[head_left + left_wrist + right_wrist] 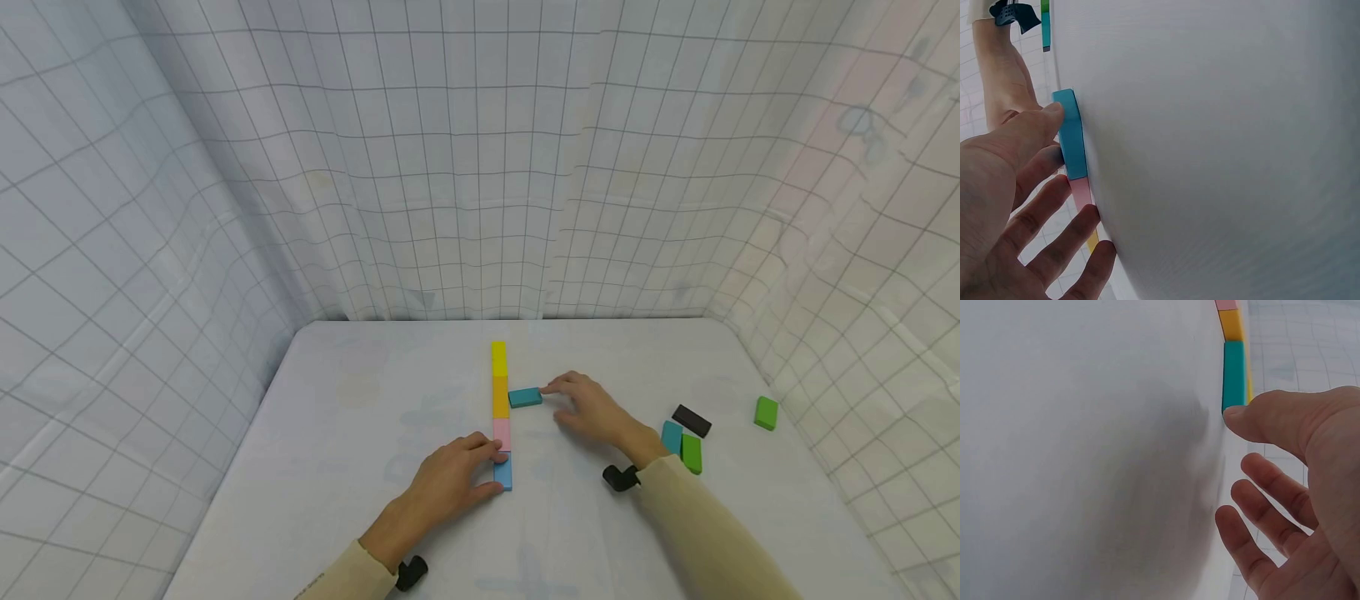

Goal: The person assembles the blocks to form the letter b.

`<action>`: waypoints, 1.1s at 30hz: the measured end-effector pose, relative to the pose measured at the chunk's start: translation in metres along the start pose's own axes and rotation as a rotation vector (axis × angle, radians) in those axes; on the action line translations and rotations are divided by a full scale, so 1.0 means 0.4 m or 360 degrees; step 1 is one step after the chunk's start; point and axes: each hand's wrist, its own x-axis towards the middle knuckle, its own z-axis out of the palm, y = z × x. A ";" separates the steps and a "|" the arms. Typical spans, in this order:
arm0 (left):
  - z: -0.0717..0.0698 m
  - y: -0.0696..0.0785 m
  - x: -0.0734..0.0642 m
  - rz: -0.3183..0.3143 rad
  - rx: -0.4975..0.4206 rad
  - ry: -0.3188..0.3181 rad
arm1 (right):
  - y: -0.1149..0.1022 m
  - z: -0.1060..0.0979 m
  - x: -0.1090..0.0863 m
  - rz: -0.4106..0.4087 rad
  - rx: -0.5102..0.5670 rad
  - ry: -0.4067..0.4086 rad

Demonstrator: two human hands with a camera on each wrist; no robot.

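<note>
A straight row of blocks runs away from me: a light blue block [503, 472] nearest, then a pink block [502, 434], an orange block [500, 397] and a yellow block [498, 358] farthest. My left hand [452, 475] touches the light blue block with thumb and forefinger, its other fingers spread along the row's left side. A teal block [525, 397] lies crosswise, its left end right at the orange block's right side. One fingertip of my right hand [592, 410] touches its right end, the other fingers held apart from it.
On the right lie a black block [692, 421], a blue block [672, 437] and a green block [692, 454] close together. Another green block [766, 413] is farther right. White gridded curtains [480, 167] surround the white table [360, 392] at the back and sides.
</note>
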 end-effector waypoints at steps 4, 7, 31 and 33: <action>0.000 0.000 0.001 -0.0018 -0.0008 -0.0016 | 0.009 -0.007 -0.013 -0.0007 -0.0008 0.0017; 0.000 0.001 0.002 -0.0029 -0.0009 -0.0026 | 0.013 -0.014 -0.023 0.0005 -0.0015 0.0020; 0.002 -0.001 -0.001 0.0008 -0.0014 0.0028 | 0.066 -0.052 -0.084 -0.0026 -0.0079 0.0225; 0.003 -0.002 -0.001 0.0010 -0.0015 0.0033 | 0.070 -0.059 -0.090 -0.0013 -0.0079 0.0237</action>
